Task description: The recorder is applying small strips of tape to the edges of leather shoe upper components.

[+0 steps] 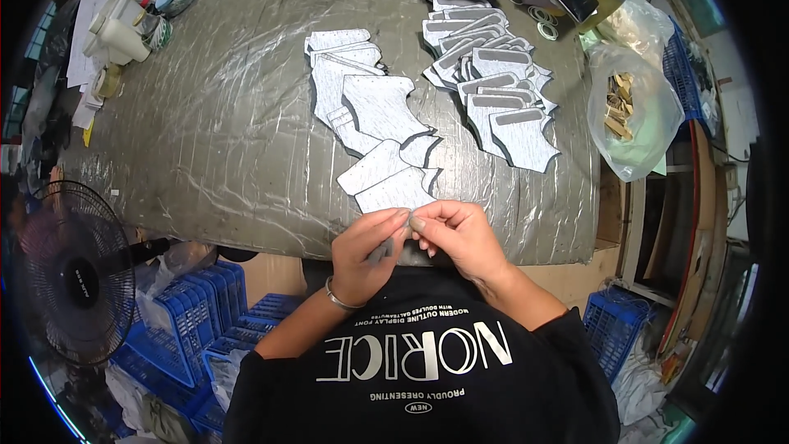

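We're holding small greyish piece point(410, 215) mid-frame, left hand point(362, 248) and right hand point(462, 236) pinching fingertip to fingertip, its shape mostly hidden. Speckled pale panel point(397, 190) lying just above, long axis seemingly slanting up rightward, left hand nearer; dark-edged, curvy-cut stack point(523, 141) sprawling upper right, bearing grey rounded strips point(523, 117).

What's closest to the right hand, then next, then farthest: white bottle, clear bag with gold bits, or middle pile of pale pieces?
In the head view, from the right hand:
1. Middle pile of pale pieces: just ahead, slightly left.
2. Clear bag: off to the right.
3. White bottle: farthest, up at the left.
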Tool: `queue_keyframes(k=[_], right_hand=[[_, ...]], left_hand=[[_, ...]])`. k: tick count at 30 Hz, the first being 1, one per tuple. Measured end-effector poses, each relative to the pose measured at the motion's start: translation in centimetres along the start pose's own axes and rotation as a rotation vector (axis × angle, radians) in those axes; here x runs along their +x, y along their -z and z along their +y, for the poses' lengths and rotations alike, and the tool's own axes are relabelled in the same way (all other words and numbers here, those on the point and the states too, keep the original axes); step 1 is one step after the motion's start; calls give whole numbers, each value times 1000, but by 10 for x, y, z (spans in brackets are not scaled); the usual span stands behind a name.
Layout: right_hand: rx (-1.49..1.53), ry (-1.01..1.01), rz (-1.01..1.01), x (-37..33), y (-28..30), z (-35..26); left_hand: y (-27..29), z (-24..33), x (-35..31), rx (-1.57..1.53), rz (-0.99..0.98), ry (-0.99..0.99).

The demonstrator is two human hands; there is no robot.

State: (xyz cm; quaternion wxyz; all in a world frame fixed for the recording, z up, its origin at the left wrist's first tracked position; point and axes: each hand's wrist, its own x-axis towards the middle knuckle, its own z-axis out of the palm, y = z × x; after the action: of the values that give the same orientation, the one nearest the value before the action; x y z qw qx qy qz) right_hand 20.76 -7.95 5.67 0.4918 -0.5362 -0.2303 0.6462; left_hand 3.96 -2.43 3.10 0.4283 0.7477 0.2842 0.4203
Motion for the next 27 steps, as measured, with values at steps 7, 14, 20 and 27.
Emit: queue_keyframes(k=[7, 14, 20, 27], right_hand=[[42, -17, 17, 2, 1, 3], [55, -1, 12, 3, 2, 9], [86, -11, -13, 4, 10, 11], [228, -98, -57, -10, 26, 15]], left_hand=[[-12, 0, -7, -99, 66, 173], [-15, -6, -10, -96, 89, 135], [-5, 3, -7, -246, -27, 313], [9, 4, 12, -58, -331, 83]])
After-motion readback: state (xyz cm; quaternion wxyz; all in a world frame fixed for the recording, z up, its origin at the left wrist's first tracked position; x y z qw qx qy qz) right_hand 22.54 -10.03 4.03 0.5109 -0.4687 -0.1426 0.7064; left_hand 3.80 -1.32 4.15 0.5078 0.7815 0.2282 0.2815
